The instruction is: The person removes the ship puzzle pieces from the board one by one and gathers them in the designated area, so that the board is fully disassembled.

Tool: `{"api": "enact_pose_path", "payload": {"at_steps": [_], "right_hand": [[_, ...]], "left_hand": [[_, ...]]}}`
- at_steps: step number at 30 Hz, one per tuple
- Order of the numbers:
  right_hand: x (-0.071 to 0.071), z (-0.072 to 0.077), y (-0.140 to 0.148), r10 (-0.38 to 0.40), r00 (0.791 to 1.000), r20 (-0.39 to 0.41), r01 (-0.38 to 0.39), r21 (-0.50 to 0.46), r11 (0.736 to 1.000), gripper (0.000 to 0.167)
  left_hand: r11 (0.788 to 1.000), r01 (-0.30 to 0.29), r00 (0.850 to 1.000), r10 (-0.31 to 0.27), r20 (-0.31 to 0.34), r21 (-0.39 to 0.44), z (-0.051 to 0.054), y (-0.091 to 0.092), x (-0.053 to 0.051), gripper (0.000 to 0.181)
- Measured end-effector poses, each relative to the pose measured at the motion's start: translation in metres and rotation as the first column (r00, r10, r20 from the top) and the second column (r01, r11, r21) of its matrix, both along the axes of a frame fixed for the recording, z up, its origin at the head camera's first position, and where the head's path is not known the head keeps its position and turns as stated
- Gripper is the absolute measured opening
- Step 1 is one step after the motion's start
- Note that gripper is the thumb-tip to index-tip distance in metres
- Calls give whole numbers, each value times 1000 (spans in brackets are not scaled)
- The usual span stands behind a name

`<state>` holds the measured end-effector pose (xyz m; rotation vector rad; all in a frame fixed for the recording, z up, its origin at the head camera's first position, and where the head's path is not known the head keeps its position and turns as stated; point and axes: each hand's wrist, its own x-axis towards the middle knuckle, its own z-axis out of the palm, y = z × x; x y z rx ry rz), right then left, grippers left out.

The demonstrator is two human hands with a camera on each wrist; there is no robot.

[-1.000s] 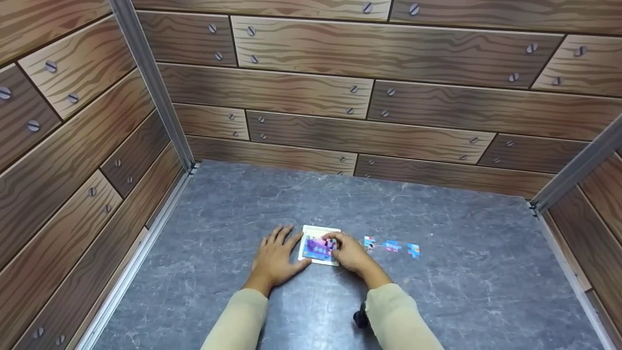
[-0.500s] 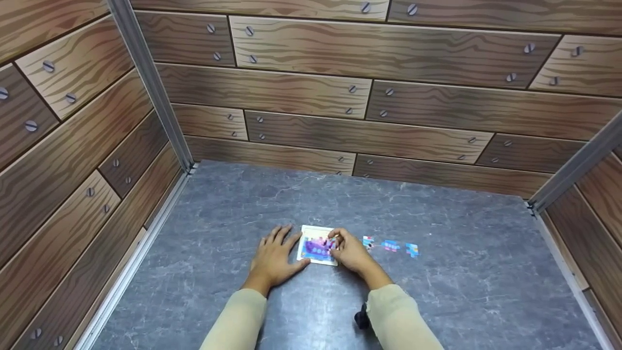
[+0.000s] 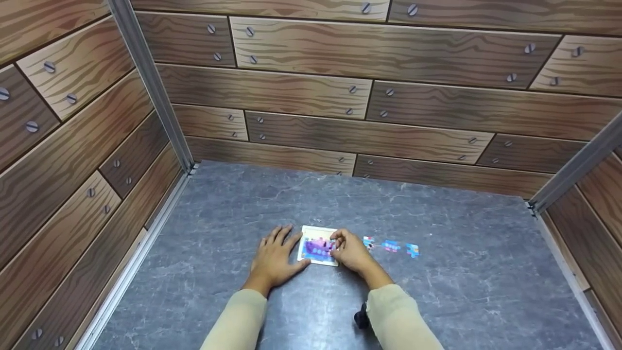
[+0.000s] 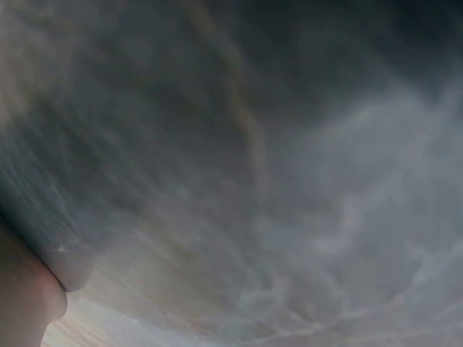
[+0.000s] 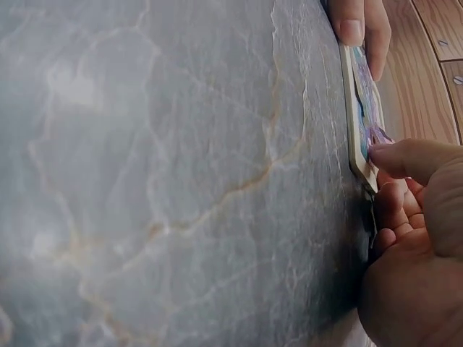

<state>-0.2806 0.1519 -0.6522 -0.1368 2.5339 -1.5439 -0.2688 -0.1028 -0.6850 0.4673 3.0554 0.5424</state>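
A white-framed puzzle board (image 3: 319,228) with a purple, pink and blue picture lies flat on the grey surface. The left hand (image 3: 274,260) rests spread at its left side, thumb and fingertips on the frame edge. At the board's right edge the right hand (image 3: 352,253) has thumb and fingers curled in a pinch. In the right wrist view the right hand (image 5: 423,210) pinches a small purple puzzle piece (image 5: 380,135) tilted up over the board (image 5: 354,137); the other hand's fingers (image 5: 352,30) touch the far end. The left wrist view shows mostly blurred surface.
Three loose puzzle pieces lie right of the right hand: one (image 3: 369,241) partly beside its knuckles, one in the middle (image 3: 390,245), one farthest right (image 3: 412,250). A black object (image 3: 361,317) is beside the right sleeve. Wood-patterned walls (image 3: 301,92) enclose the surface.
The right hand has shifted slightly right on the board, and more of the picture shows beside its fingertips. The left hand has stayed in place.
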Motion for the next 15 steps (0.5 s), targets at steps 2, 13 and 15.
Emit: {"api": "enact_pose_path", "payload": {"at_steps": [2, 13, 15], "right_hand": [[0, -1, 0, -4, 1000, -21, 5, 30, 1000, 33], [2, 16, -2, 23, 995, -93, 9, 332, 943, 27], [3, 18, -1, 26, 996, -88, 5, 337, 941, 26]], "left_hand": [[1000, -1, 1000, 1, -1, 0, 0, 0, 0, 91], [1000, -7, 1000, 7, 4, -7, 1, 1, 2, 91], [1000, -6, 1000, 7, 6, -13, 1, 1, 1, 91]]}}
